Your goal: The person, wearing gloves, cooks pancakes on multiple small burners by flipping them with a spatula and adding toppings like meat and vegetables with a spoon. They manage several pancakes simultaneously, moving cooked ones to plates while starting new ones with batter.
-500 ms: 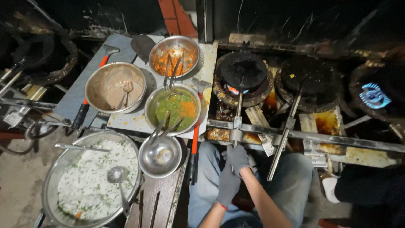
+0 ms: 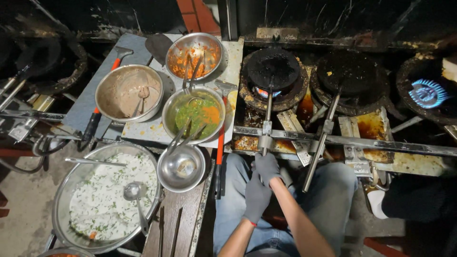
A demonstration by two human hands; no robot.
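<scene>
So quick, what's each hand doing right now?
Left hand: gloved, fingers curled, holding nothing visible.
Right hand: gloved, closed around the pan handle.

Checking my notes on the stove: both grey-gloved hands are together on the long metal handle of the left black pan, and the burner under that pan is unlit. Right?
Not quite: the head view shows a flame under the left black pan. Both grey-gloved hands, left hand and right hand, are at its long metal handle.

dim kitchen: soot-black wall (image 2: 333,19), red bricks (image 2: 195,14), grey floor (image 2: 24,200), blue flame (image 2: 428,93) glowing at right.
</scene>
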